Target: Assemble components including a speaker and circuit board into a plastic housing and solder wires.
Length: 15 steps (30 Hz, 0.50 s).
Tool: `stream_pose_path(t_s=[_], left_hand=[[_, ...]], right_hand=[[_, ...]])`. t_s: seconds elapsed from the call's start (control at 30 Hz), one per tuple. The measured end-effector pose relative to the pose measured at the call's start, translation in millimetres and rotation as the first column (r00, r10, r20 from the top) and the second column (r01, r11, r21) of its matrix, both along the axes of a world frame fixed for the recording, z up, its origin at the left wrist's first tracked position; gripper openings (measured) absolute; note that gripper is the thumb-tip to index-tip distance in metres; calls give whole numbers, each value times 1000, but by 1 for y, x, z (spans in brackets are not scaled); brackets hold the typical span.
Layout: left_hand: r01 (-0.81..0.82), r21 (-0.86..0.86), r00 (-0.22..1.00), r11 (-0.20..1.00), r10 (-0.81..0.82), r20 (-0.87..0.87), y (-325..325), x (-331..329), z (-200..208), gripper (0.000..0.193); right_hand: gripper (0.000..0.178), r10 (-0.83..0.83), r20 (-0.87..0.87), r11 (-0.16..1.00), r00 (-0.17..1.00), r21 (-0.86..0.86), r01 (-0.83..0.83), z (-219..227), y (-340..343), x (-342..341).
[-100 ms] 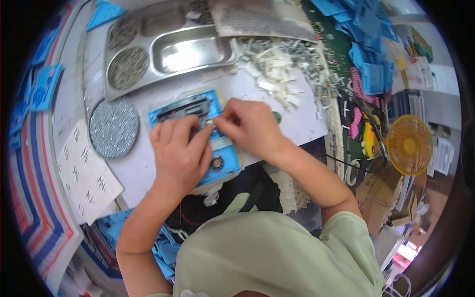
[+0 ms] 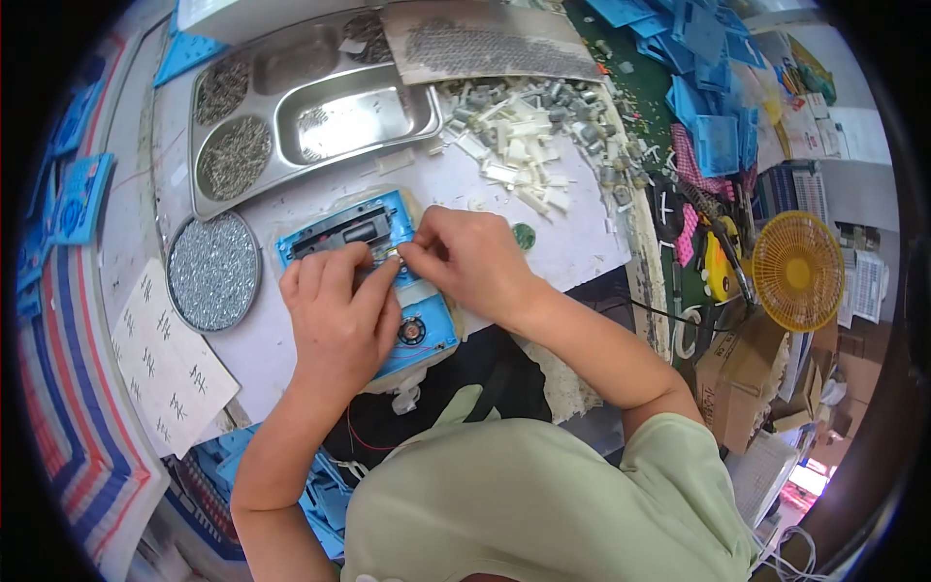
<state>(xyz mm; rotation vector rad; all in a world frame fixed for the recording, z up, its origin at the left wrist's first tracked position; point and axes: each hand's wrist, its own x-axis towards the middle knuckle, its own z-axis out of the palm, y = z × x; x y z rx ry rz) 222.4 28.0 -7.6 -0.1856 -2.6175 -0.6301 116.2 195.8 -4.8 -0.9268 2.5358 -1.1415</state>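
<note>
A blue plastic casing [image 2: 423,308] lies in front of me on the white tabletop. Set into its far half is a black mechanism [image 2: 335,229], and a round black part with a copper-coloured middle [image 2: 412,332] sits in the near half. My left hand [image 2: 339,310] rests over the casing's left side, fingers curled onto it, its thumb and forefinger close to the mechanism's right end. From the right, my right hand [image 2: 475,262] meets those fingertips in a pinch at the casing's edge. Whatever small piece is between the right fingertips is too hidden to name.
Beyond the casing stands a compartmented steel tray [image 2: 291,155] with small metal parts. A round dish of silvery pins [image 2: 213,272] and a marked paper sheet [image 2: 170,364] lie left. White and grey plastic pieces [image 2: 529,141] are heaped far right, near a yellow fan [image 2: 798,272].
The whole view has shifted slightly, with the tray and casing now a bit further left. Both hands keep almost the same place on the casing.
</note>
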Motion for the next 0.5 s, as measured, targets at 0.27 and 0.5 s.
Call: stream_pose_path(t_s=[0.27,0.5], left_hand=[[28,88,999,996,-25,-30,-8,0,1,33],[81,220,996,972,-86,10,-25,-21,8,25]], right_hand=[[28,64,168,984,984,150,-90,55,25,-76],[58,-154,-228,588,961,761,274,113,279,-366]])
